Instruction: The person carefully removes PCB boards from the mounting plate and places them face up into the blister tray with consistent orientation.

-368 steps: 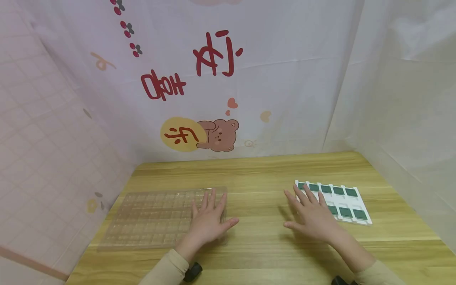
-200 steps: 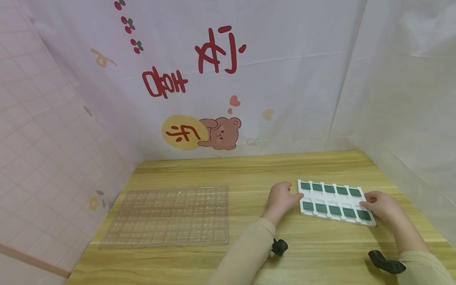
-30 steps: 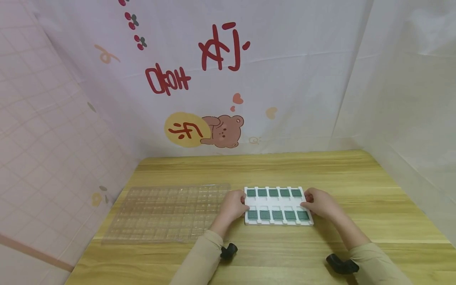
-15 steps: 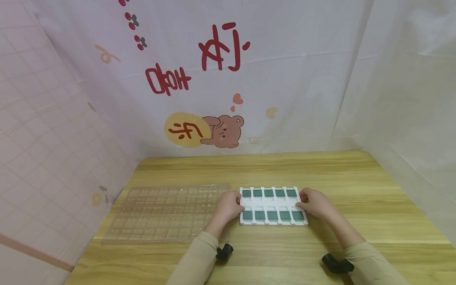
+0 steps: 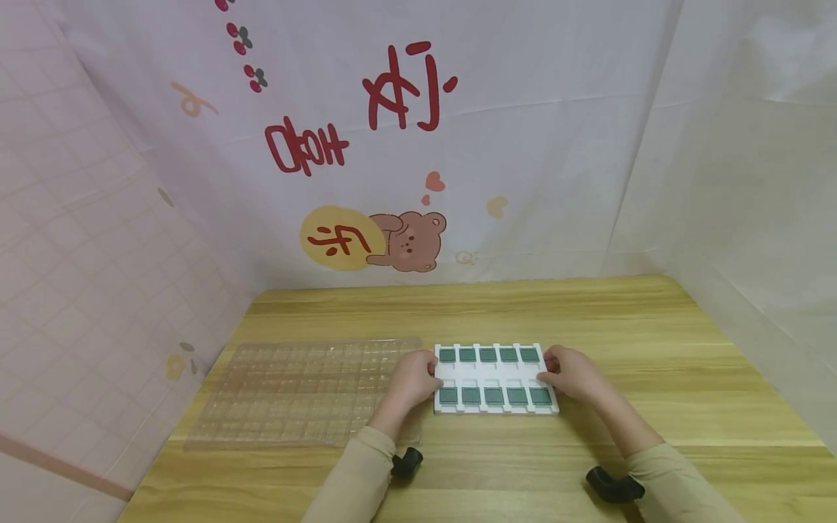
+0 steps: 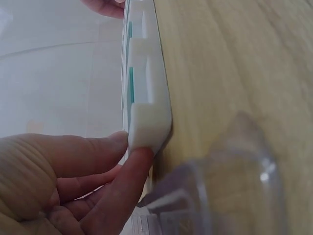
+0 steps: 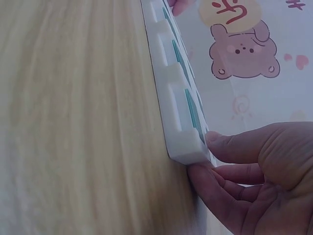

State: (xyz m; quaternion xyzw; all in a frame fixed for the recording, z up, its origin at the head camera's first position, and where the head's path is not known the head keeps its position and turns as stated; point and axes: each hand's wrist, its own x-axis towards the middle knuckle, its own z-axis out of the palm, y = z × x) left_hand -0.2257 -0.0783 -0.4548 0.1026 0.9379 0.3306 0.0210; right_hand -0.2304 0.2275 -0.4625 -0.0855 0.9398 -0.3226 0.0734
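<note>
A white foam tray [image 5: 487, 374] carries two rows of green square chips, each in its own slot. My left hand [image 5: 410, 379] pinches its left end, thumb on top and a finger against the side, as the left wrist view shows on the tray's corner [image 6: 145, 122]. At the opposite end my right hand [image 5: 575, 372] pinches the tray the same way; the right wrist view has the thumb over the corner [image 7: 186, 147]. Whether the tray touches the table or hovers just above it, I cannot tell.
A clear plastic tray [image 5: 294, 392] with many small compartments lies on the left of the wooden table [image 5: 497, 465], its right edge partly under my left hand. White printed curtains [image 5: 536, 145] enclose the table at the back and sides.
Both hands have carried the white foam tray from the right side to the middle, and it has shifted slightly further left over the last second. The clear tray stays put.
</note>
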